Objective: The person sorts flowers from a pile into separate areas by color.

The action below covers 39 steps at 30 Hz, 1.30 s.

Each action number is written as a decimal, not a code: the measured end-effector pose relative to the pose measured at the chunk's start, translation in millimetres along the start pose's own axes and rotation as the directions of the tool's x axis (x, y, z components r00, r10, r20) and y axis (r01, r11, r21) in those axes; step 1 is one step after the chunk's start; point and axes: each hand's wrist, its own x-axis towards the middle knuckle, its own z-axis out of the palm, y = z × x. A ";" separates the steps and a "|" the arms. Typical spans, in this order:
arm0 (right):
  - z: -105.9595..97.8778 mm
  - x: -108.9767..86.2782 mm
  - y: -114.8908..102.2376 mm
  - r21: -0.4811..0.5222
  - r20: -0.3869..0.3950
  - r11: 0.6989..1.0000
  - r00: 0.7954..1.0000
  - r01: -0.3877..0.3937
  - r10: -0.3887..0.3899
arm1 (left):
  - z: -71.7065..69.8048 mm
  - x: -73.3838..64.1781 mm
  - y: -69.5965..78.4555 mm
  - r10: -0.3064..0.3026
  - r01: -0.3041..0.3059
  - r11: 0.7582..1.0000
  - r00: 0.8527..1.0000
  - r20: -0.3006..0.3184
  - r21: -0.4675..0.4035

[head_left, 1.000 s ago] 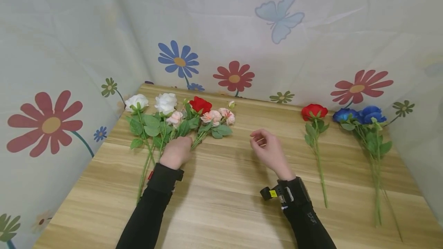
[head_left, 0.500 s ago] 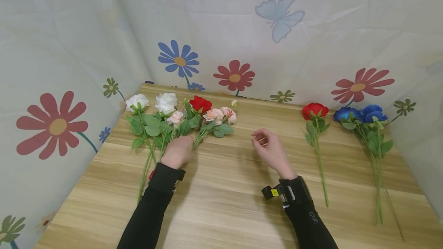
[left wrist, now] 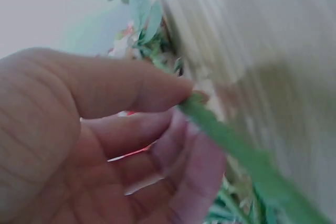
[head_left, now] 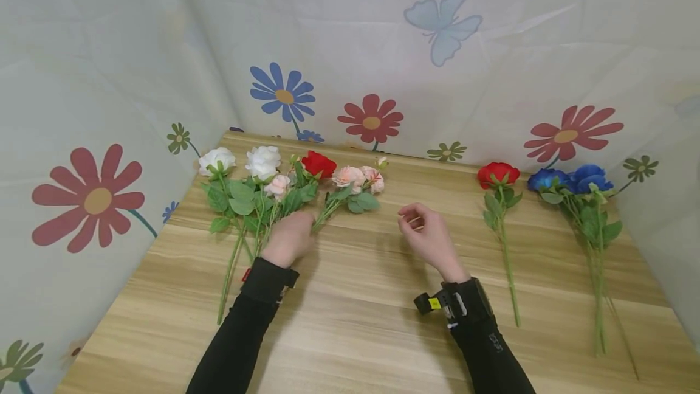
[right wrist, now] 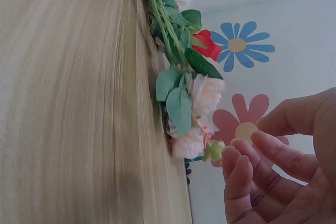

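My left hand (head_left: 291,237) pinches a green stem (left wrist: 247,161) between thumb and fingers, low over the table. That stem leads to a spray of pale pink flowers (head_left: 351,178) with green leaves, also seen as pink blooms (right wrist: 207,94) in the right wrist view. Just left of it lie a red rose (head_left: 318,165), a smaller pink bloom (head_left: 277,185) and two white roses (head_left: 263,162), their stems partly hidden by the hand. My right hand (head_left: 429,237) hovers over the middle of the table, fingers loosely curled, holding nothing.
At the right, a single red rose (head_left: 498,175) lies with its stem toward me. Blue flowers (head_left: 587,179) with long stems lie beyond it, near the right edge. A printed curtain (head_left: 350,35) stands behind the wooden table (head_left: 350,333).
My left hand has shifted slightly right, and the pink spray has slid right with it, away from the red rose. The right hand has stayed nearly still.
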 end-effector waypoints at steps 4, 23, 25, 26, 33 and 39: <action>0.0 1.0 -0.4 -0.001 0.001 1.000 1.000 -0.007 0.007 | 11.1 4.7 4.1 0.048 -0.052 0.998 0.993 -0.108 -0.029; 1.8 1.1 0.4 -0.011 0.018 1.000 1.000 0.015 -0.015 | -12.5 -9.7 -2.5 -0.056 0.054 0.998 0.993 0.107 0.024; 4.7 1.1 1.6 0.002 0.028 1.000 1.000 0.015 -0.015 | -12.8 -9.6 -2.0 -0.060 0.058 0.998 0.990 0.126 0.022; 6.6 1.0 2.6 0.006 0.032 1.000 0.999 0.015 -0.016 | -12.8 -9.6 -1.8 -0.061 0.059 0.998 0.989 0.135 0.019; 16.8 -0.1 7.4 0.074 0.035 0.997 0.999 0.022 -0.024 | -9.7 -9.4 -1.1 -0.029 0.030 1.000 0.991 0.130 -0.005; 17.5 0.6 7.0 0.096 0.050 0.995 0.999 -0.019 0.014 | -6.7 -6.8 -0.4 0.015 -0.011 0.998 0.998 0.055 -0.065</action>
